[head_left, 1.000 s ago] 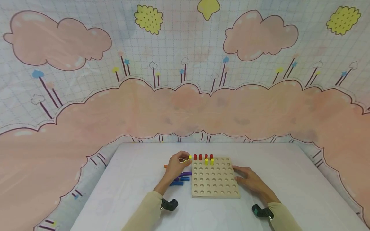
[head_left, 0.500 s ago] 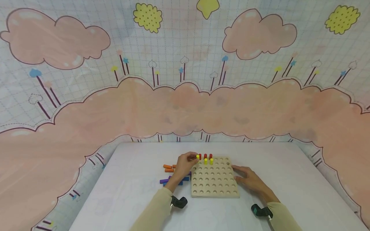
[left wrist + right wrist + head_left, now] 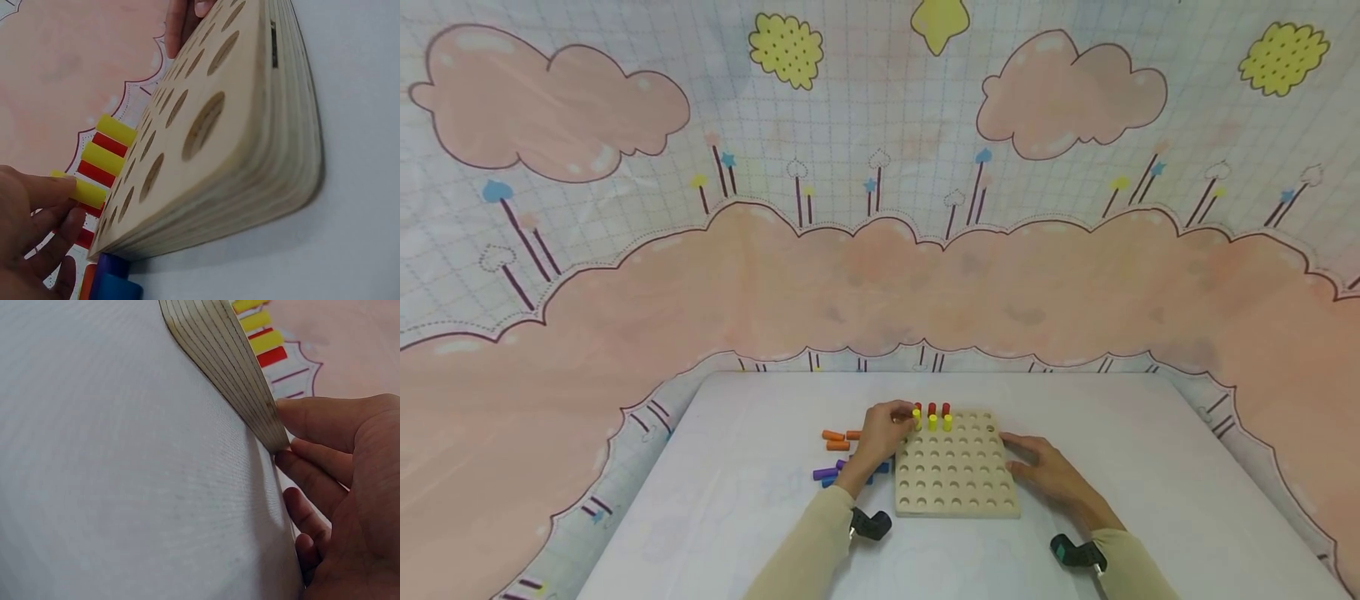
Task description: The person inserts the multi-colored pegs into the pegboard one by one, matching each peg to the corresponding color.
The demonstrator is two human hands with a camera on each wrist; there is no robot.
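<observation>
Your left hand (image 3: 882, 429) had a yellow peg (image 3: 90, 193) pinched between thumb and fingertip. Peg sat at the far left part of the pegboard (image 3: 958, 512), to the robot-free side of nothing but your own fingers: left hand on its left, two standing yellow pegs (image 3: 933, 422) (image 3: 948, 422) on its right, red pegs (image 3: 946, 409) just behind.

Relation that mattered, my read: peg's long axis vs board face. It ran upright, roughly parallel to its yellow neighbours and in line with their row. Couldn't tell if the lower end was seated; fingers hid part of it.

Left was the nearer hand. Your right hand (image 3: 1047, 468) was well apart from the peg, fingers relaxed, touching the board's right edge, gripping nothing.
</observation>
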